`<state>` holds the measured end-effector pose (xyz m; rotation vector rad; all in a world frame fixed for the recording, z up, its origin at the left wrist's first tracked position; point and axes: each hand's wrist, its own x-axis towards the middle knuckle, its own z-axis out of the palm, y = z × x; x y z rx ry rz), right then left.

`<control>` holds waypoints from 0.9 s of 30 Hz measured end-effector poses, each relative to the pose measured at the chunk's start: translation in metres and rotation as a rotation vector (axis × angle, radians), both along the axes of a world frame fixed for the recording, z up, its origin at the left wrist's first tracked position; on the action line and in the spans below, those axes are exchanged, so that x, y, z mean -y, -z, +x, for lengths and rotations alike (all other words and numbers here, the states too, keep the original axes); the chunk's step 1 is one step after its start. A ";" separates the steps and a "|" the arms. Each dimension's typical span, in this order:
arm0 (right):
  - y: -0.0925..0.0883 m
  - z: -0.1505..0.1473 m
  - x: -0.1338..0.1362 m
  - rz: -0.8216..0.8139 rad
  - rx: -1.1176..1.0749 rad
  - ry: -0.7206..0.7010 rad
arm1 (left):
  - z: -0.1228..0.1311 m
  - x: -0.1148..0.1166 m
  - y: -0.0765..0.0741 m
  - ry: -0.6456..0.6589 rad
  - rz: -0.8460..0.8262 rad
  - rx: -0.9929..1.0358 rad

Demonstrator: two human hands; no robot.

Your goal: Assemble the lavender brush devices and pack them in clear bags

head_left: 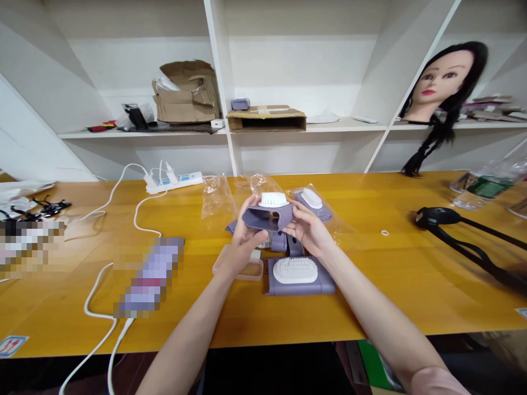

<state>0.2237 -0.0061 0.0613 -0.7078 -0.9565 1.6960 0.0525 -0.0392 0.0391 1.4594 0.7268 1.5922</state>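
Observation:
Between my hands, raised above the table, is a hollow purple plastic sleeve with a white bristled pad on its top. My left hand grips its left end, the thumb below. Around its right end close the fingers of my right hand. Below lies a similar purple piece with an oval white bristle pad. Another purple piece with a white pad rests in clear plastic behind my right hand. A clear plastic tray sits under my left wrist, partly hidden.
Left are a purple pixelated device with a white cable and a power strip. At right lie a black strapped item, a small white ring and a bottle. Shelves behind hold cardboard boxes and a mannequin head.

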 end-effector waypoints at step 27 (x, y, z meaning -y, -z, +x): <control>0.004 0.025 -0.004 0.765 0.798 -0.087 | -0.007 -0.010 0.004 0.316 -0.417 0.310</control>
